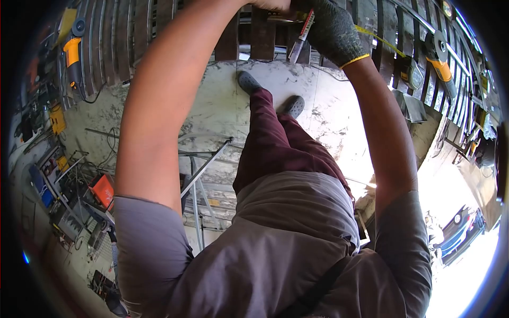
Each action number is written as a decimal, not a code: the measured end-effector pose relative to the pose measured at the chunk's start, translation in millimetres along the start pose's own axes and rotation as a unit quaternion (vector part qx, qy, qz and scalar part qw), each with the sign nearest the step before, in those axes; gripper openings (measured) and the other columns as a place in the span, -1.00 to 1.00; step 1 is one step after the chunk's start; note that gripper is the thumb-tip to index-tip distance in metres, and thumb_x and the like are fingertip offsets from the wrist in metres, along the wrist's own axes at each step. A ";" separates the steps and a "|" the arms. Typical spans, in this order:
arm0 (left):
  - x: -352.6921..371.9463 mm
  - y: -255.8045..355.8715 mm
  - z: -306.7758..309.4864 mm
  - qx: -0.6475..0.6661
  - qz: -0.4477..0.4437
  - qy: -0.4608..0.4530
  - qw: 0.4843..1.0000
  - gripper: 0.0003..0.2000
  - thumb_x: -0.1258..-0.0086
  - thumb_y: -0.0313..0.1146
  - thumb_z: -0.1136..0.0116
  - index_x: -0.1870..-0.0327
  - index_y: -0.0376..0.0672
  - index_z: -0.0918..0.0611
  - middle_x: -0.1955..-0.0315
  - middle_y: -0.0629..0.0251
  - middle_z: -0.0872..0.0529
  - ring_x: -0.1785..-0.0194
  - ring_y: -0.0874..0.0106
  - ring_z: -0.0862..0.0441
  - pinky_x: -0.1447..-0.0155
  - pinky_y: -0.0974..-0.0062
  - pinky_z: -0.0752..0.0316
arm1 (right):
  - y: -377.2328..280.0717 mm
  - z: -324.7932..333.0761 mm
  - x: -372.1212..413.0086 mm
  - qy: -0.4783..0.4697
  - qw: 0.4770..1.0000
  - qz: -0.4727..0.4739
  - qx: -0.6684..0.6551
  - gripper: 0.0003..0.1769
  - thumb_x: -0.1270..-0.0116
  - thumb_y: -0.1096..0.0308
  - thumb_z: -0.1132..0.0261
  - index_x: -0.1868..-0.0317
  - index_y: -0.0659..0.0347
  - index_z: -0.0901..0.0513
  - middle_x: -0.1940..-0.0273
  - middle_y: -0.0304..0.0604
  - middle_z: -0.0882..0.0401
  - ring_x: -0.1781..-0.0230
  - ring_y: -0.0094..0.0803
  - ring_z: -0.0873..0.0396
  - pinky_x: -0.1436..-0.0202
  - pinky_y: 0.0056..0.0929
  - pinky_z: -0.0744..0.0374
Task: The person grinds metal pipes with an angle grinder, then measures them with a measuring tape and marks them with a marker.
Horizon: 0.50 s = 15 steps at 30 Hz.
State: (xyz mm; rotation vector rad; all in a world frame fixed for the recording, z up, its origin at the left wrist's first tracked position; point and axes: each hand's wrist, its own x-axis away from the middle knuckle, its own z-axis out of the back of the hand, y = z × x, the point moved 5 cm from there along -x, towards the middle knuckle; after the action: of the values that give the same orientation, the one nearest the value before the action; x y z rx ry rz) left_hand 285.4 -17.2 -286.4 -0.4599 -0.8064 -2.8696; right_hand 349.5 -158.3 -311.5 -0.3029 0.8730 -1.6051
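Note:
My right hand (pixel 335 34) wears a dark grey knit glove with a yellow cuff, its fingers closed at the top of the view. A slim red-and-white pen-like tool (pixel 302 35) sticks out from it, pointing down toward me. The yellow tape blade (pixel 379 40) runs from beside the glove to a tape measure (pixel 412 73) on the slats. My bare left hand (pixel 271 3) is cut off by the top edge, close to the glove and a brownish metal piece (pixel 286 17). Its fingers are hidden.
Dark metal slats (pixel 227 40) form the work surface. An orange angle grinder (pixel 72 55) lies at left, another grinder (pixel 440 61) at right. A metal frame (pixel 207 164) and an orange-red box (pixel 102 191) stand on the floor (pixel 212 100), with tools at left.

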 end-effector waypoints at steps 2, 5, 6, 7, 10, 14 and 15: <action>-2.7 -0.1 1.4 -0.001 0.022 -0.008 1.000 -0.71 -0.13 -0.45 -0.50 0.09 -0.21 -0.91 0.21 -0.06 -0.92 0.11 0.06 -0.90 0.00 0.10 -0.73 | 0.8 0.0 0.5 0.011 1.000 0.012 -0.001 -0.77 -0.39 0.39 -0.45 -0.02 0.20 -0.75 0.11 0.10 -0.78 0.01 0.18 -0.77 -0.06 0.04 -0.71; 2.2 2.2 3.5 0.011 0.023 -0.003 1.000 -0.70 -0.13 -0.46 -0.50 0.07 -0.18 -0.92 0.19 -0.04 -0.93 0.10 0.08 -0.91 -0.02 0.13 -0.75 | -1.3 1.2 1.7 -0.007 0.999 0.017 0.030 -0.74 -0.37 0.38 -0.46 -0.04 0.20 -0.75 0.08 0.11 -0.79 0.00 0.19 -0.76 -0.09 0.05 -0.71; 3.8 1.6 4.1 0.016 0.018 0.003 1.000 -0.70 -0.13 -0.46 -0.50 0.06 -0.18 -0.92 0.19 -0.03 -0.93 0.11 0.09 -0.91 -0.03 0.14 -0.75 | -3.7 3.7 1.0 -0.012 0.999 0.020 0.024 -0.73 -0.36 0.37 -0.47 -0.05 0.20 -0.75 0.08 0.11 -0.79 -0.01 0.20 -0.76 -0.09 0.06 -0.70; 2.9 0.0 1.4 0.027 0.026 -0.002 0.999 -0.70 -0.14 -0.45 -0.52 0.06 -0.18 -0.93 0.18 -0.01 -0.94 0.11 0.11 -0.91 -0.03 0.15 -0.76 | -6.1 6.0 0.4 -0.016 0.999 0.023 0.018 -0.71 -0.35 0.36 -0.48 -0.06 0.21 -0.75 0.07 0.11 -0.79 -0.01 0.21 -0.76 -0.10 0.07 -0.70; 4.8 0.8 0.4 0.067 0.043 -0.021 0.997 -0.70 -0.17 -0.40 -0.58 0.04 -0.18 -0.93 0.17 0.02 -0.95 0.11 0.16 -0.92 -0.05 0.19 -0.77 | -10.7 13.8 5.4 -0.061 0.992 0.022 0.104 -0.64 -0.32 0.29 -0.51 -0.09 0.20 -0.74 0.04 0.12 -0.79 -0.06 0.22 -0.74 -0.16 0.07 -0.68; 9.4 1.8 5.2 0.096 0.027 -0.032 0.994 -0.71 -0.24 -0.28 -0.66 0.08 -0.22 -0.93 0.21 0.06 -0.96 0.13 0.21 -0.91 -0.02 0.21 -0.76 | -14.2 45.0 37.3 0.042 0.997 0.063 0.019 -0.68 -0.54 0.23 -0.47 -0.14 0.22 -0.70 -0.10 -0.01 -0.81 -0.09 -0.07 -0.78 -0.21 -0.11 -0.69; 8.4 0.6 4.4 0.093 0.022 -0.033 0.995 -0.72 -0.24 -0.27 -0.66 0.10 -0.22 -0.93 0.22 0.07 -0.95 0.15 0.21 -0.91 -0.01 0.22 -0.76 | -14.8 50.4 45.5 0.047 0.996 0.053 -0.044 -0.68 -0.63 0.18 -0.41 -0.17 0.24 -0.69 -0.13 -0.04 -0.81 -0.09 -0.15 -0.78 -0.20 -0.17 -0.70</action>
State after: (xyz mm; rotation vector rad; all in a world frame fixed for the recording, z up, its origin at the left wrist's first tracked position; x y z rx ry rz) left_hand 278.7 -15.8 -279.9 -0.5439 -1.0499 -2.7185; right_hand 359.5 -219.2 -279.4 -0.2405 1.0185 -1.4939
